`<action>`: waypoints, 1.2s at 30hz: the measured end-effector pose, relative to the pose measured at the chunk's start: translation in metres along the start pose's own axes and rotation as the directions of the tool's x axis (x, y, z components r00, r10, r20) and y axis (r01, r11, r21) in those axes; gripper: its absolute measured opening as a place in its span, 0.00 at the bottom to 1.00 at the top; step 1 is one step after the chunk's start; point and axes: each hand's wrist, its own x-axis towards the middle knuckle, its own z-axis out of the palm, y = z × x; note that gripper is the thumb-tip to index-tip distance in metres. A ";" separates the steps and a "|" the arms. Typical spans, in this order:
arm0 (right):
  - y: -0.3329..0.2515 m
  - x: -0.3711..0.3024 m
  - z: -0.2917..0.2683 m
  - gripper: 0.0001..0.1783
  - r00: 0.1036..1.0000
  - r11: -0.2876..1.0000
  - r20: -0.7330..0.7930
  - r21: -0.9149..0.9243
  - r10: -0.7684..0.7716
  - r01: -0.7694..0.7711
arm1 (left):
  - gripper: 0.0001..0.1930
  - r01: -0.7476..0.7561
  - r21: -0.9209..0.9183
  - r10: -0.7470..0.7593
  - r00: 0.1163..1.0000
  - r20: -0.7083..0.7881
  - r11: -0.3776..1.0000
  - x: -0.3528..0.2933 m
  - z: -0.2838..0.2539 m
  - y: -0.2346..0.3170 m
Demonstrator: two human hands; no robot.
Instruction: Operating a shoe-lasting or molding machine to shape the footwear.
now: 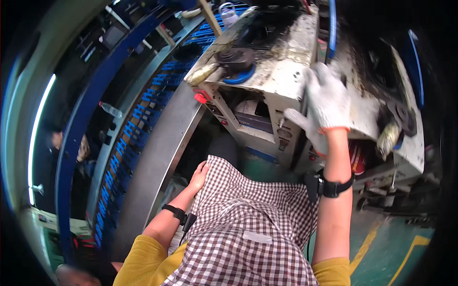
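Note:
My bare left hand (198, 178) is at the upper left corner of a brown-and-white checked apron (238, 209) over my lap. Its fingers close on the cloth edge, with the tips partly hidden. On my right hand (329, 102) is a white knit work glove with an orange cuff. That hand reaches forward to the gap between two stained white machines. A second white glove (309, 129), with an orange edge, appears to hang under the palm, gripped there. My gloved fingertips are a little blurred against the machine side.
The left machine (281, 71) carries a black clamp-like part (235, 59) and a red button (201, 97). Another machine (365, 112) stands right. A metal-edged bench (162, 138) and a rack of blue pegs (129, 138) run along the left. A bottle (110, 110) lies beyond. Another person (76, 276) shows lower left.

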 end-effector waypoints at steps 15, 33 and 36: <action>0.024 -0.013 0.000 0.21 0.999 0.997 0.018 -0.052 0.050 -0.049 | 0.29 0.522 0.123 -0.535 0.800 0.273 0.844 0.099 -0.034 0.116; 0.017 -0.012 0.011 0.22 0.996 0.998 0.072 -0.001 0.057 -0.057 | 0.24 0.642 -0.087 -0.512 0.679 0.526 0.761 0.119 -0.039 0.016; 0.009 -0.015 0.014 0.21 0.999 0.999 0.032 0.001 0.042 -0.042 | 0.23 0.601 -0.189 -0.417 0.715 0.561 0.777 0.139 -0.023 -0.038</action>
